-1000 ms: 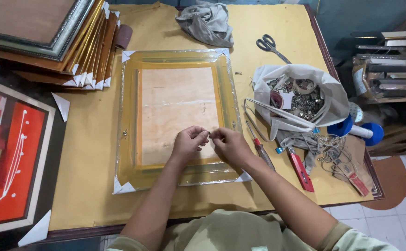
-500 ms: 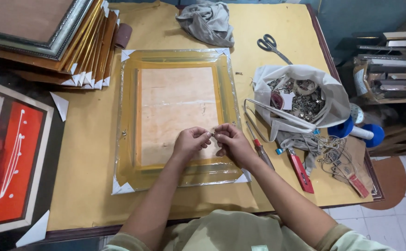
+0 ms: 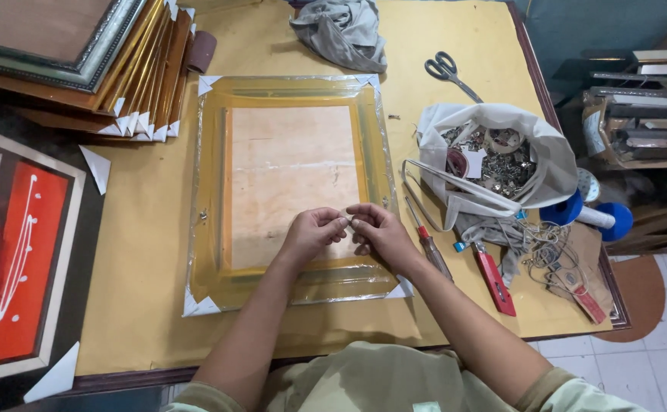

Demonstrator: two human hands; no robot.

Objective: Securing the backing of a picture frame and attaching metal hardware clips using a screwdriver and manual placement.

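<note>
**Both hands pinch something tiny over a wrapped frame**

At the desk's left edge stands a red painting (image 3: 13,252), with a stack of frames (image 3: 81,65) at the far-left corner. In the middle lies the plastic-wrapped gold frame (image 3: 211,191), face down, its bare backing board (image 3: 287,168) showing. Over its near rail the left hand (image 3: 312,233) and right hand (image 3: 379,233) meet, fingertips pinched together on something too small to identify. Just right of them lie a screwdriver (image 3: 429,248) and a red-handled tool (image 3: 495,278) — beyond these a white bag of hardware (image 3: 501,156). Scissors (image 3: 448,72) and a grey cloth (image 3: 341,30) sit near the far edge. The desk (image 3: 143,320) is covered in tan paper; white floor tiles show at right.
</note>
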